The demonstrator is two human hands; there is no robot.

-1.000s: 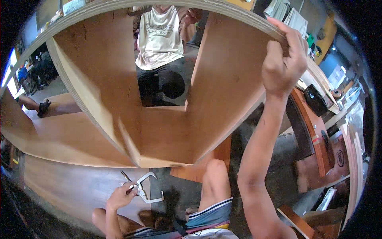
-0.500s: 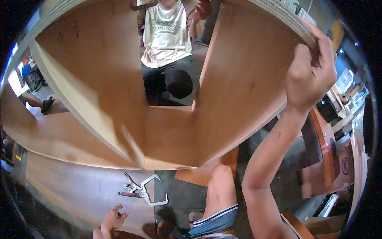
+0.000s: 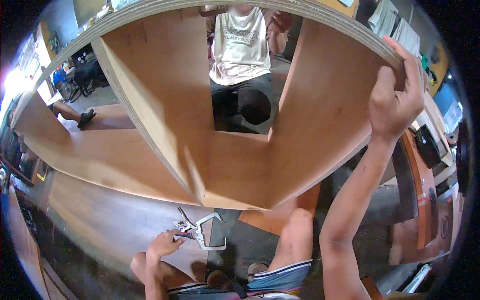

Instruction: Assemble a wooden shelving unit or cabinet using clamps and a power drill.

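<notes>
A wooden cabinet carcass (image 3: 240, 165) with plywood edges stands in front of me, divided by upright panels. At its upper right corner my right hand (image 3: 397, 102) is closed round the edge of the top panel (image 3: 345, 27), thumb inside and fingers over the outer side. Low on the left, my left hand (image 3: 165, 243) has its fingers closed on the dark and red handle of a locking C-clamp (image 3: 212, 246). The clamp lies on a flat brown board (image 3: 115, 210), its silver jaws pointing right past the board's edge.
Through the carcass opening another person in a light shirt (image 3: 240, 47) faces me, close behind it. Another person's foot (image 3: 87, 118) shows at far left. An orange-brown board (image 3: 265, 220) lies under the carcass near my knee (image 3: 300, 225). Wooden panels (image 3: 425, 200) stand at right.
My left hand has moved forward and right onto the clamp's handle. The right hand keeps its hold on the panel edge. The whole view has shifted, so the scene sits further right.
</notes>
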